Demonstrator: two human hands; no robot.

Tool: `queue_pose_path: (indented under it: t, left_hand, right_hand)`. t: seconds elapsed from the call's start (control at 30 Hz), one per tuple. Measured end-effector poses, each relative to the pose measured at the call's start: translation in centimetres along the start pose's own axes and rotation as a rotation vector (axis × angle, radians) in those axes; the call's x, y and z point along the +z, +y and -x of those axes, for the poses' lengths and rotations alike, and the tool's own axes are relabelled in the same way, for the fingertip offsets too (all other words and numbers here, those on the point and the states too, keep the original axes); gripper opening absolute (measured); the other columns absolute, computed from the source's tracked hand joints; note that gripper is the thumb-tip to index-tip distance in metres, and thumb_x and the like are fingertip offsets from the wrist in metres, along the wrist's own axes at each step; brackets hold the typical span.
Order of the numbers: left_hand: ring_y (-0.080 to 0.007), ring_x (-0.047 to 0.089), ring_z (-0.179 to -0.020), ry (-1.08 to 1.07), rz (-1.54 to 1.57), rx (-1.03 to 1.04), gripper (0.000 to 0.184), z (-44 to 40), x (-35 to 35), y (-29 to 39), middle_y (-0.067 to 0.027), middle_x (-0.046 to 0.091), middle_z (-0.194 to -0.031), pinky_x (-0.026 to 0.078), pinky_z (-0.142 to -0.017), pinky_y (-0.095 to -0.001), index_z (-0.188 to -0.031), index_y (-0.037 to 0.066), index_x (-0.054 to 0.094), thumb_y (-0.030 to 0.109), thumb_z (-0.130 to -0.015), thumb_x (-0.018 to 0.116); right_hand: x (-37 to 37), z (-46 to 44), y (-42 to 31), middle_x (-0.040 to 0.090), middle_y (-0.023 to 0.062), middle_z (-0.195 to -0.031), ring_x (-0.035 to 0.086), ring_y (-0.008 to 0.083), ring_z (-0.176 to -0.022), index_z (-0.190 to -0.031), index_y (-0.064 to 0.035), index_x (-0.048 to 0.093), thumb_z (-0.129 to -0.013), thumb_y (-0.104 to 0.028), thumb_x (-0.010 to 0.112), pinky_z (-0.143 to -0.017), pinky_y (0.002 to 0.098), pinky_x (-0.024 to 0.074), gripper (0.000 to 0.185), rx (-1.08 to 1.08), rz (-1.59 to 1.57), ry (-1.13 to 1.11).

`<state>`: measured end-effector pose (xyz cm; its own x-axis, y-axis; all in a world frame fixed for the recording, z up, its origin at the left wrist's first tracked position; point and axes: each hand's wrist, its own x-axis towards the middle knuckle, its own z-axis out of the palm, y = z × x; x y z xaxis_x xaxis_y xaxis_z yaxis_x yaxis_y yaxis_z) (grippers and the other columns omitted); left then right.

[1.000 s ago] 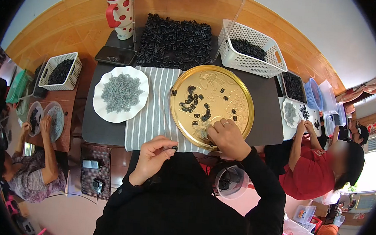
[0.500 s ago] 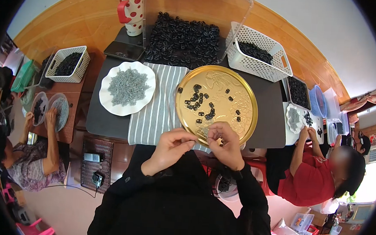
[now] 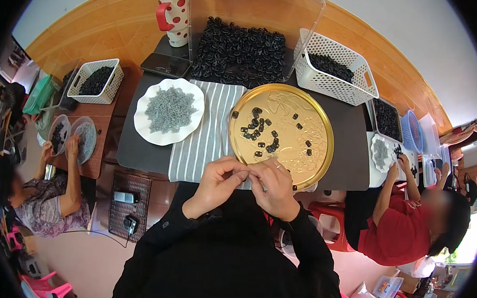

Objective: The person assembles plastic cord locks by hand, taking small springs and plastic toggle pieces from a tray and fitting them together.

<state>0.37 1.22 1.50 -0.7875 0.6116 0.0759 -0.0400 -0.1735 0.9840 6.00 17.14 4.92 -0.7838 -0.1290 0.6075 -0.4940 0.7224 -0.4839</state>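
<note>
My left hand (image 3: 217, 185) and my right hand (image 3: 274, 187) meet fingertip to fingertip over the near edge of a round gold tray (image 3: 331, 134). Both are closed in a pinch, and whatever lies between the fingers is too small or hidden to name. Small black pieces with holes (image 3: 272, 145) are scattered on the tray, mostly in its left half. To the left, a white scalloped plate (image 3: 141, 131) carries a heap of small grey pieces (image 3: 170, 110). A grey-and-white striped cloth (image 3: 185, 165) lies under the plate's right side and the tray's left side.
Behind the tray stands a clear bin with many black pieces (image 3: 239, 50). Around it are a white basket (image 3: 338, 88), a phone (image 3: 166, 65) and a red-dotted tumbler (image 3: 174, 15). Two people sit at side tables, a patterned top (image 3: 55, 206) left and a red shirt (image 3: 394, 229) right.
My right hand has moved left from over the tray's near edge until its fingertips touch those of my left hand. The whole view has shifted slightly to the right.
</note>
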Motion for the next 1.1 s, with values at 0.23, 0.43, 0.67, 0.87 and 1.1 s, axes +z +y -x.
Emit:
queue_pose_path:
  t: [0.23, 0.43, 0.67, 0.87, 1.1]
  left_hand:
    - [-0.0060, 0.053, -0.068, 0.089, 0.199, -0.088, 0.011, 0.0, 0.2, -0.1, -0.0019, 0.057, -0.085, 0.043, -0.059, -0.0184, -0.095, -0.002, 0.067, 0.001, -0.089, 0.058]
    - [-0.0052, 0.051, -0.068, 0.114, 0.134, 0.030, 0.011, -0.1, 0.6, 0.1, -0.0018, 0.057, -0.086, 0.042, -0.059, -0.0184, -0.096, -0.002, 0.067, 0.001, -0.089, 0.059]
    - [-0.0044, 0.050, -0.067, 0.128, 0.021, 0.090, 0.011, -0.2, 0.9, 0.1, -0.0012, 0.055, -0.085, 0.040, -0.058, -0.0179, -0.096, -0.001, 0.067, 0.001, -0.089, 0.059]
    - [-0.0039, 0.048, -0.067, 0.094, -0.056, 0.088, 0.010, -0.2, 1.0, -0.1, -0.0007, 0.054, -0.084, 0.039, -0.058, -0.0180, -0.096, -0.002, 0.066, 0.002, -0.089, 0.059]
    - [-0.0050, 0.049, -0.069, 0.037, 0.031, -0.020, 0.009, -0.4, 1.4, 0.4, -0.0009, 0.054, -0.083, 0.040, -0.060, -0.0194, -0.092, -0.003, 0.062, 0.003, -0.091, 0.056]
  right_hand:
    - [1.4, 1.3, 0.0, 0.062, 0.0114, -0.081, 0.062, 0.0208, -0.069, -0.102, 0.0008, 0.057, -0.075, 0.008, 0.064, -0.061, 0.0284, 0.0493, 0.029, 0.326, -0.292, 0.142]
    - [2.5, 2.1, 0.0, 0.063, 0.0069, -0.086, 0.058, 0.0091, -0.076, -0.107, 0.0015, 0.052, -0.083, 0.009, 0.057, -0.068, 0.0224, 0.0456, 0.026, 0.589, -0.598, 0.174]
    - [2.4, 2.1, 0.4, 0.065, 0.0079, -0.081, 0.062, 0.0107, -0.072, -0.104, 0.0013, 0.054, -0.079, 0.008, 0.060, -0.065, 0.0236, 0.0489, 0.026, 0.536, -0.556, 0.243]
    - [1.9, 2.0, 0.1, 0.063, 0.0071, -0.079, 0.062, 0.0128, -0.071, -0.099, 0.0006, 0.057, -0.077, 0.009, 0.062, -0.064, 0.0256, 0.0494, 0.024, 0.511, -0.476, 0.271]
    - [0.4, 1.6, 0.7, 0.058, 0.0088, -0.077, 0.053, 0.0268, -0.062, -0.096, -0.0026, 0.060, -0.061, 0.014, 0.061, -0.057, 0.0350, 0.0418, 0.039, 0.016, 0.032, 0.158]
